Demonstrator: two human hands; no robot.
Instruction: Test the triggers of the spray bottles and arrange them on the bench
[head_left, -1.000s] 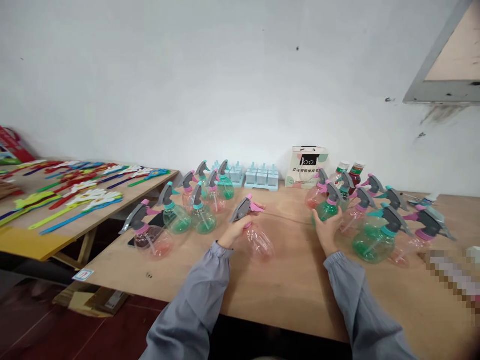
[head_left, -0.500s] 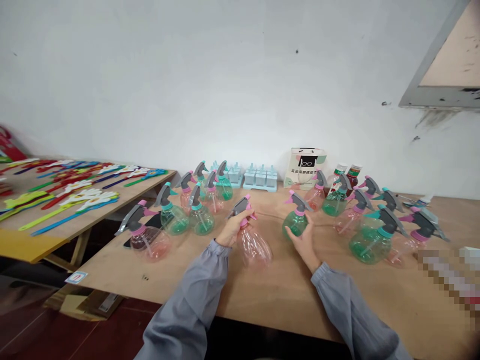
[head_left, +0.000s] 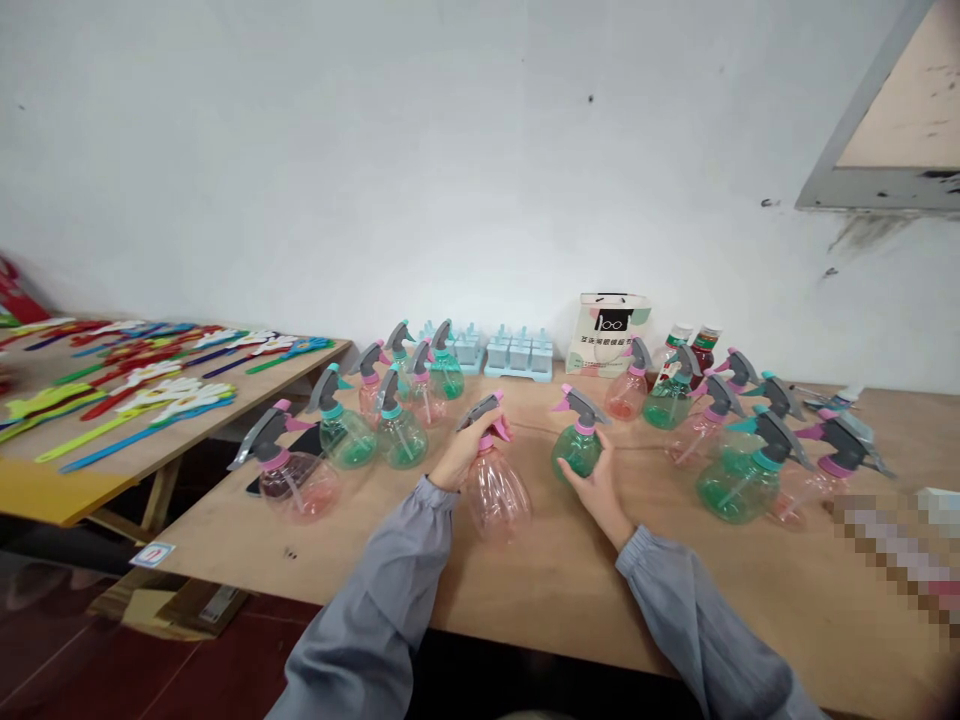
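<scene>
My left hand is closed round the neck of a clear pink spray bottle with a grey and pink trigger head. The bottle leans slightly, its base at or just above the table; I cannot tell which. My right hand grips the round body of a green spray bottle with a pink collar and grey head, from its right side. Left of my hands stand several more spray bottles, among them a pink one and a green one. Another group, with a large green bottle, stands at the right.
Pale blue ice-pop moulds, a printed paper bag and sauce bottles line the wall. A dark phone lies behind the leftmost spray bottle. Colourful long-handled hand-shaped items cover the neighbouring table at left.
The green bottle in my right hand has moved left, closer to the pink one. The pink bottle in my left hand has swung slightly left at its base and stands more upright.
</scene>
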